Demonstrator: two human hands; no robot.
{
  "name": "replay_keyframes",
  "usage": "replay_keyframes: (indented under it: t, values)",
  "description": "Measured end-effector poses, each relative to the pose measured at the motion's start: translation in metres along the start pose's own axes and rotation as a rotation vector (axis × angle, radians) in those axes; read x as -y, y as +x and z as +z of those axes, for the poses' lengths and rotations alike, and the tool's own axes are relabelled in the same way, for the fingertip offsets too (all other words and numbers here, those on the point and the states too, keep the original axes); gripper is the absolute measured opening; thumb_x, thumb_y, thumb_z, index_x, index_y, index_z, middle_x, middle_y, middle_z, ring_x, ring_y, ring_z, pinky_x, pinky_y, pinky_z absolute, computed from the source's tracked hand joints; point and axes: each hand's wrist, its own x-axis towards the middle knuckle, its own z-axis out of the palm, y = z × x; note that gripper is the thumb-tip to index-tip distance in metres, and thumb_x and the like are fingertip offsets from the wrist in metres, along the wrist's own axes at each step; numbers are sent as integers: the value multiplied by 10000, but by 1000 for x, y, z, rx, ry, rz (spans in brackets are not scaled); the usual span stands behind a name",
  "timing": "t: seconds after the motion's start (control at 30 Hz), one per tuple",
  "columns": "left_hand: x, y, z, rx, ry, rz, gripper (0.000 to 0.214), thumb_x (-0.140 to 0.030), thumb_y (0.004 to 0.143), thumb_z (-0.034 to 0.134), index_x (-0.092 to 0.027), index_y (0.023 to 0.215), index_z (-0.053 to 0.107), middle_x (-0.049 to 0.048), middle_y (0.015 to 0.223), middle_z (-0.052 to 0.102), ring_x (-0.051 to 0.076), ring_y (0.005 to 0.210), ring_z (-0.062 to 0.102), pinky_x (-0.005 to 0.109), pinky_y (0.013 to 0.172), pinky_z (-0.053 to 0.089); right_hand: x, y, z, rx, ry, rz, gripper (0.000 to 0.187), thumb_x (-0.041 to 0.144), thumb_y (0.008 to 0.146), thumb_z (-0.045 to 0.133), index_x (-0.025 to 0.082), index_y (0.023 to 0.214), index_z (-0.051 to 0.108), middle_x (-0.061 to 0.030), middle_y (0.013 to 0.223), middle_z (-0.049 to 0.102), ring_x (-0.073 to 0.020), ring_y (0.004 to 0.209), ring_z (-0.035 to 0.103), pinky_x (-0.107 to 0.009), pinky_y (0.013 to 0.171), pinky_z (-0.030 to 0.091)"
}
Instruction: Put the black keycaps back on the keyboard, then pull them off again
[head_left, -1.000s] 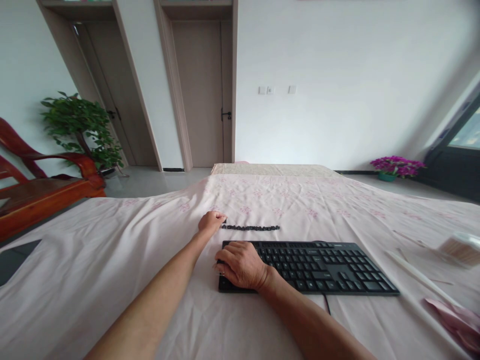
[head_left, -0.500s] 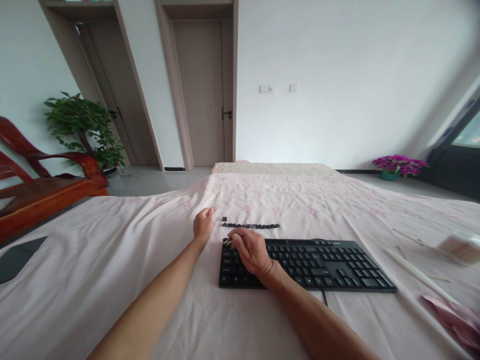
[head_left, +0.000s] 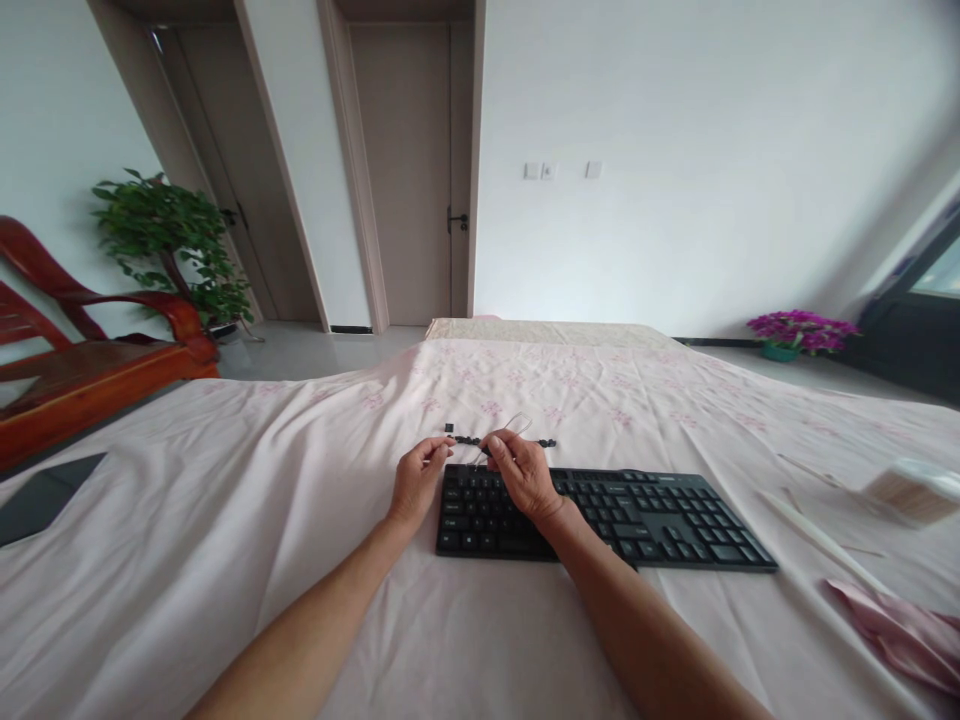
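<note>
A black keyboard lies on the pink cloth. Behind its back edge runs a row of loose black keycaps, and one more keycap sits just beyond the row's left end. My right hand is closed over the keyboard's upper left, gripping a wire keycap puller whose thin loops stick out on both sides of the fingers. My left hand is at the keyboard's left corner, thumb and fingers pinched by the row's left end. What lies between those fingertips is too small to make out. My right hand hides part of the row.
To the right are a clear tub of cotton swabs, a white strip, some thin sticks and a pink cloth piece. A dark flat panel lies at the far left. A wooden chair stands beyond.
My left hand has come back and right to the keyboard's corner. My right hand has shifted slightly right and up, keeping the keycap puller. The view has tilted a little.
</note>
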Motion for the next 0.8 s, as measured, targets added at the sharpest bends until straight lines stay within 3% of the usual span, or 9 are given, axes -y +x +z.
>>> replay_keyframes:
  t: [0.27, 0.43, 0.6, 0.8]
  values:
    - [13, 1, -1, 164, 96, -22, 277, -345, 809, 550, -185, 977, 701, 51, 998, 709, 162, 754, 633, 282, 734, 485, 1, -1, 8, 104, -74, -77, 372, 400, 981, 341, 193, 877, 631, 3, 652, 630, -134, 636, 608, -223, 665, 437]
    - [10, 5, -4, 278, 86, 8, 226, -282, 775, 567, -161, 906, 705, 61, 972, 696, 196, 876, 627, 284, 765, 476, 1, 0, 14, 168, -221, -205, 311, 353, 979, 376, 185, 902, 627, -24, 733, 657, -143, 695, 620, -231, 707, 438]
    - [11, 11, -14, 503, 44, 109, 251, -222, 739, 625, -155, 971, 692, 77, 1053, 667, 227, 1046, 573, 318, 928, 424, 4, 2, 20, 220, -333, -348, 263, 297, 975, 398, 189, 872, 614, -38, 813, 685, -159, 781, 639, -244, 756, 437]
    - [17, 14, -17, 598, 17, 132, 182, -276, 761, 657, -169, 901, 704, 60, 1008, 632, 223, 1003, 576, 325, 909, 434, 1, 7, 28, 264, -438, -414, 249, 273, 980, 375, 207, 892, 599, -27, 804, 673, -158, 752, 626, -243, 677, 421]
